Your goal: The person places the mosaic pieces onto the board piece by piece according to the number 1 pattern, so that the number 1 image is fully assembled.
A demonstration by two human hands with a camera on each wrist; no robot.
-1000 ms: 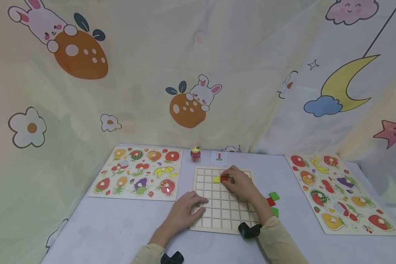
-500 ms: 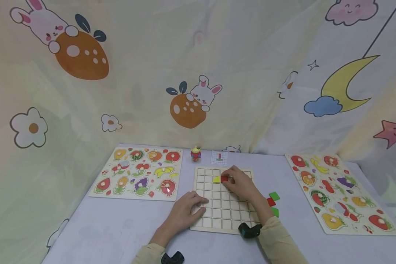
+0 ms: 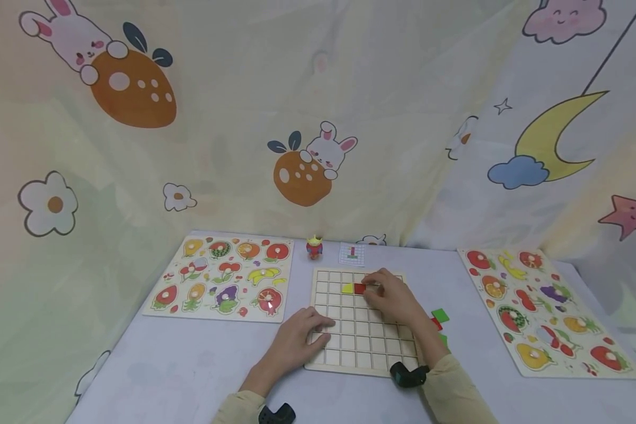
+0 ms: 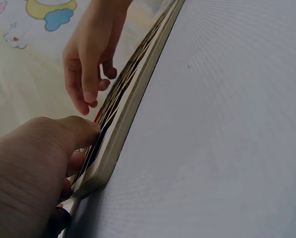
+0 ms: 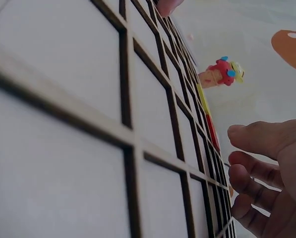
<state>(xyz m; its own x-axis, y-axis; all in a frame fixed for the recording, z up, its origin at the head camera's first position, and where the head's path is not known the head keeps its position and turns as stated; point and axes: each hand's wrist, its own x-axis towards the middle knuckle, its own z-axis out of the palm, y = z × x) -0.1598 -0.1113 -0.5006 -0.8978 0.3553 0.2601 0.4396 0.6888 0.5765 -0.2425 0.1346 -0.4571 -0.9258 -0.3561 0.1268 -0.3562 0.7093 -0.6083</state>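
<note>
A pale wooden grid board [image 3: 348,341] lies on the table in front of me. In one of its upper rows a yellow tile [image 3: 347,288] and a red tile [image 3: 359,289] sit side by side. My right hand [image 3: 394,299] hovers just right of the red tile, fingers loosely bent and nothing between them; the right wrist view shows thumb and fingers apart. My left hand [image 3: 299,335] rests at the board's left edge, its fingers over the grid. In the left wrist view the left thumb [image 4: 81,130] lies along that edge.
Loose green [image 3: 440,315] and red [image 3: 436,323] tiles lie right of the board, partly behind the right forearm. Behind it stand a small toy figure [image 3: 314,247] and a grid pattern card [image 3: 352,254]. Fruit puzzle boards flank it at left [image 3: 204,311] and right [image 3: 556,371].
My right hand has let go of the red tile and drawn slightly to the right, uncovering it in the grid. The left hand has stayed put.
</note>
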